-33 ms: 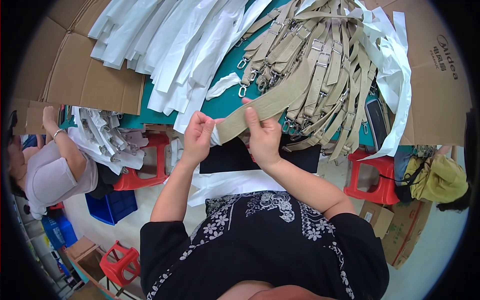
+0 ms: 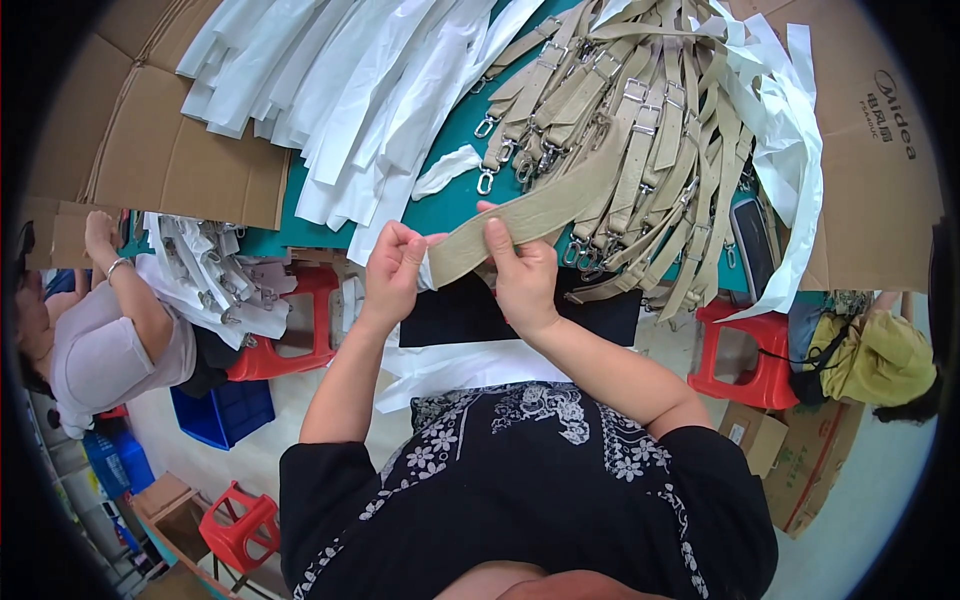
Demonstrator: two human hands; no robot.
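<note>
A wide beige strap (image 2: 548, 213) stretches between my two hands, its far part running up into the pile of similar straps (image 2: 640, 118) with metal buckles and clasps. My left hand (image 2: 393, 272) pinches the near left end, where a bit of white wrapping (image 2: 427, 272) shows by the fingers. Further along, my right hand (image 2: 524, 278) grips the strap, thumb on top and fingers beneath. Long white wrapping strips (image 2: 365, 110) lie in a spread to the left of the pile. A small crumpled white piece (image 2: 446, 172) rests on the green tabletop (image 2: 436, 212).
Cardboard (image 2: 190, 160) covers the table's left side, and more cardboard (image 2: 870, 190) stands at right. A dark rectangular object (image 2: 751, 240) lies beside the straps. Red stools (image 2: 742, 355) stand below the table. One person (image 2: 120, 330) sits at left, another (image 2: 875, 360) at right.
Both hands and the held strap have shifted slightly to the left. My grip looks the same.
</note>
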